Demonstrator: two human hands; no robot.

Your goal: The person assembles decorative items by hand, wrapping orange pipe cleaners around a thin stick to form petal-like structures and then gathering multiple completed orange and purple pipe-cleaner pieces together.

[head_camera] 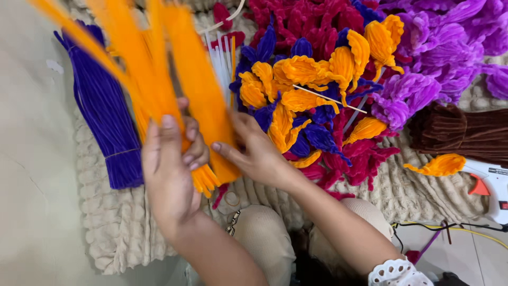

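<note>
My left hand (169, 164) grips a thick bunch of orange pipe cleaners (153, 74) near its lower end; the stems fan up and left, blurred. My right hand (254, 151) pinches the right-most orange stems of the same bunch near their base. Just right of the hands lies a heap of finished orange pipe-cleaner petals (307, 79) mixed with dark blue petals (267, 45).
A tied bundle of dark purple pipe cleaners (103, 111) lies at the left on a beige ribbed mat (116, 233). Magenta flowers (301, 18), light purple flowers (439, 47), brown pipe cleaners (465, 132), white sticks (219, 61) and a white glue gun (492, 185) surround the heap.
</note>
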